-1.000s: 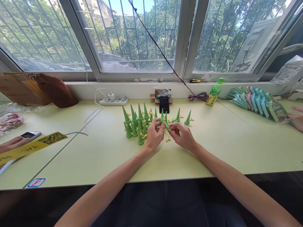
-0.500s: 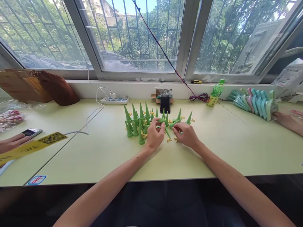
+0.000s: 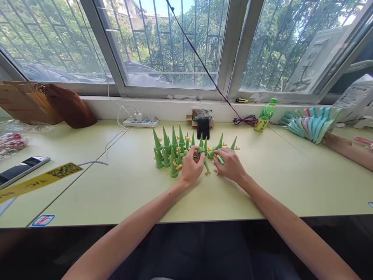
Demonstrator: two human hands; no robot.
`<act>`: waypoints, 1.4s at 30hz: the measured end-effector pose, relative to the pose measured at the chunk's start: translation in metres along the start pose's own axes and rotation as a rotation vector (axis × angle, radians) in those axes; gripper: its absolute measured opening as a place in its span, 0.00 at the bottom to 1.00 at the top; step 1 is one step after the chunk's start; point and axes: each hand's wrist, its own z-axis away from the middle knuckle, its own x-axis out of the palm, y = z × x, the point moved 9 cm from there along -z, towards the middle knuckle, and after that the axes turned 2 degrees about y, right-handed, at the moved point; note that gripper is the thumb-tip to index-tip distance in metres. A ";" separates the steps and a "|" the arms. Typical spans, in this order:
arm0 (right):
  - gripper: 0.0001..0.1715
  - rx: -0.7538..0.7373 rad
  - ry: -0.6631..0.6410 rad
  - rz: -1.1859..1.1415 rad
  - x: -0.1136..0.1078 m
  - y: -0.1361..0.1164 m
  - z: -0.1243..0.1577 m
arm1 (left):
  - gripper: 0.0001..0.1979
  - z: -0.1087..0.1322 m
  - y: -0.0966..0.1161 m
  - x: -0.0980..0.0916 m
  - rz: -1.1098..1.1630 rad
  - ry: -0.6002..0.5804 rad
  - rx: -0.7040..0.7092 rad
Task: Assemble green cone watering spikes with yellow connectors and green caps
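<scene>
My left hand is closed, thumb and fingers pinching a green round plastic piece. My right hand is closed around a small green cone, partly covered by its fingers. Below and between the hands a green pointed piece lies tilted. A group of upright green cones with round bases stands left of my left hand, some with yellow branch-like bits at their sides. Another green cone stands behind my right hand. A small yellow piece lies near my right fingertips.
A dark phone leans against a small box behind the cones. Further back are a power strip and a green bottle. At right, a co-worker's hand is at a bag of pastel items. Another phone lies left.
My right hand has turned the cone in its fingers and shifted slightly. My left hand stays nearly still. The co-worker's hand at left has left the phone; the one at right has moved left.
</scene>
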 end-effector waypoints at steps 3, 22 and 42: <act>0.11 0.001 0.013 -0.040 -0.002 -0.002 -0.001 | 0.10 0.000 -0.001 0.000 0.006 -0.004 -0.005; 0.07 -0.080 -0.340 0.152 0.025 -0.007 0.009 | 0.10 0.001 0.000 0.001 0.000 -0.020 -0.006; 0.10 0.041 -0.006 -0.320 0.003 -0.002 -0.001 | 0.16 0.004 -0.009 0.016 0.007 -0.175 -0.047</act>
